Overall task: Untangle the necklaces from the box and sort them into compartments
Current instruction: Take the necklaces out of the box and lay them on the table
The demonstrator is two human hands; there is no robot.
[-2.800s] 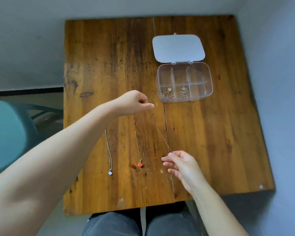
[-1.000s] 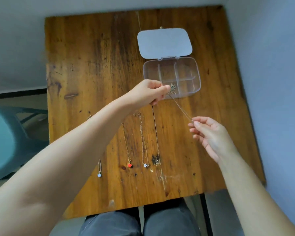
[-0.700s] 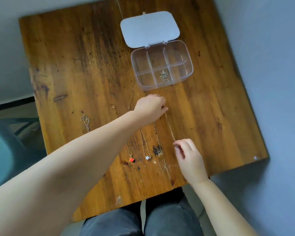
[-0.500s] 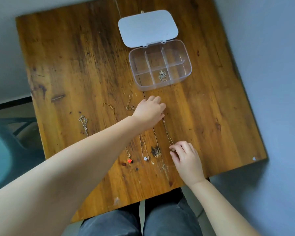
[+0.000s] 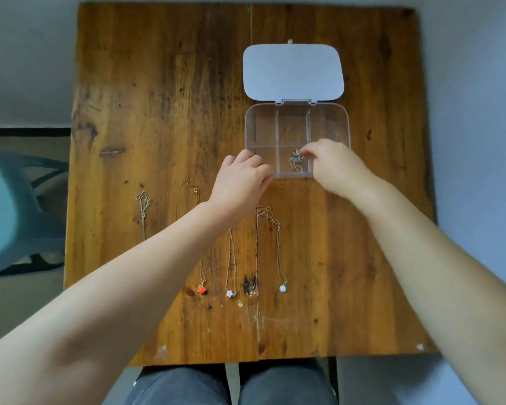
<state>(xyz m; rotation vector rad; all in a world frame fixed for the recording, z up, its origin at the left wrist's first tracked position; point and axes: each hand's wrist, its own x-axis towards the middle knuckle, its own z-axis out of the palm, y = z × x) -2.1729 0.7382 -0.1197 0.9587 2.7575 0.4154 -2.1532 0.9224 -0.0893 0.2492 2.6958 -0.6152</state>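
We take the clear compartment box (image 5: 297, 124) as our landmark: it sits on the wooden surface (image 5: 164, 112) with its white lid (image 5: 292, 72) folded flat on the far side, hinge between them. Our right hand (image 5: 335, 168) reaches over the box's near right corner, and its fingers (image 5: 311, 147) are pinched together on the tangled silver necklace (image 5: 296, 159) that lies in the near middle compartment of the box; the other compartments we can see look bare. Our left hand (image 5: 240, 182) rests against the box's near left corner, its fingers (image 5: 256, 165) curled and touching the rim there, though we cannot tell whether they truly clamp the wall or only steady it. Nearer to us than the box, four necklaces lie stretched out side by side on the surface, well apart from the box: one with a white round pendant (image 5: 283, 288) almost straight below the box's middle, one with a small pale flower pendant (image 5: 230, 293) to the left of that, one with a red pendant (image 5: 202, 289) further left, and a silver chain (image 5: 143, 209) furthest left, its lower end hidden under our left forearm. A blue-green chair (image 5: 9, 211) stands off the surface's left edge, far from the box.
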